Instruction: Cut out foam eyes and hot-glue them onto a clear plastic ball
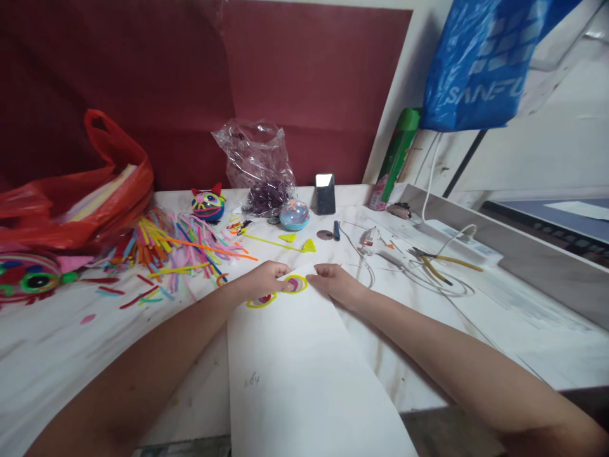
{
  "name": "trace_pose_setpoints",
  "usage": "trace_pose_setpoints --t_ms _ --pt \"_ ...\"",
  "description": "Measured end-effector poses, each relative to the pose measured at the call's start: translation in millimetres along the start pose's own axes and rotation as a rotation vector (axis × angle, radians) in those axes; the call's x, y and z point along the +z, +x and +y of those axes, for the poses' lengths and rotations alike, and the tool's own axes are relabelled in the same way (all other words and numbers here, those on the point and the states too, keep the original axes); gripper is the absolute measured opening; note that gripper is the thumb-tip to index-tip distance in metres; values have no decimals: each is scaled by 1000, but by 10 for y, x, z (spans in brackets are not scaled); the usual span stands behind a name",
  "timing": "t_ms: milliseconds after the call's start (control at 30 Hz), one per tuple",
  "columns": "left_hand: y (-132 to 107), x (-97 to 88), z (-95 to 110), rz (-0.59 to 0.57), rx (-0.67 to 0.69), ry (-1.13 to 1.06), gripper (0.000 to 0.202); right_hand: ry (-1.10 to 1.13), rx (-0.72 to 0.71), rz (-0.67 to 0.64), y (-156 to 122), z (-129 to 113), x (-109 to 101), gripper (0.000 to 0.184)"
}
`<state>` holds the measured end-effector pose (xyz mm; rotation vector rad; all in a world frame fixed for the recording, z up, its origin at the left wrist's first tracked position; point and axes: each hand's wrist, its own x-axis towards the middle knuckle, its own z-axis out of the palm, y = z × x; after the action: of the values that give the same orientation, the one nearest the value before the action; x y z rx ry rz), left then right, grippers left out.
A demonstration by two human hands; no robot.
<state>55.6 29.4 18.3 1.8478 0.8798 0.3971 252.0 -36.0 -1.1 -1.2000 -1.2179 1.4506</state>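
A long white sheet of paper (pixel 304 374) runs from the table down toward me, with a small pencil mark near its left side. My left hand (pixel 266 280) is closed at the far left edge of the sheet, its thumb against a yellow-rimmed oval (pixel 297 285) with a pink and purple middle. My right hand (pixel 340 284) pinches the far right corner of the same sheet. Below my left hand, a second yellow-rimmed oval (pixel 261 302) with a red middle lies on the paper, partly covered by that hand.
Colourful pipe cleaners (pixel 188 244) lie left, near a red plastic bag (pixel 118 184) and striped fish-like craft (pixel 31 279). Behind are a round cat-like craft (pixel 208 204), clear bowl (pixel 294 216) and phone (pixel 325 195). Glue gun (pixel 375 241), pliers (pixel 435 263) and power strip (pixel 469 244) are right.
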Motion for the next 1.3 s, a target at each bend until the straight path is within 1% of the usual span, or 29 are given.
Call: trace_pose_setpoints --t_ms 133,267,367,433,533,600,733,800,900,967,1000,1067,1167,1300 --pt "-16 23 48 23 -34 -19 21 35 6 2 -11 -2 6 27" --pt "-33 48 89 60 -58 -40 28 -45 -9 -25 -32 -35 29 24" --pt "-31 47 77 96 -34 23 30 -86 -33 -38 -24 -40 45 26" --pt "-25 43 67 91 -13 67 28 -151 -72 -35 -6 -32 44 27" --pt "-21 46 76 83 17 120 26 -258 -148 4 15 -24 28 26" --pt "-28 55 104 107 39 118 26 -280 -178 22 18 -26 14 29" --pt "-63 70 199 166 50 93 25 -302 -183 0 17 -29 -1 32" --pt "-83 71 245 184 44 99 25 -279 -182 19 23 -25 -3 30" --pt "-103 67 289 242 35 146 30 -237 -205 84 36 -17 -5 28" --pt "-106 63 303 255 35 168 35 -242 -214 90 41 -17 -8 28" --pt "-105 59 307 243 34 167 36 -237 -216 87 42 -20 -9 29" --pt "-98 47 306 229 32 140 33 -180 -198 91 39 -32 -11 29" --pt "-81 17 290 262 34 103 27 -93 -136 107 29 -64 -12 30" --pt "-53 -23 251 282 45 108 25 -47 -90 152 25 -90 -29 33"
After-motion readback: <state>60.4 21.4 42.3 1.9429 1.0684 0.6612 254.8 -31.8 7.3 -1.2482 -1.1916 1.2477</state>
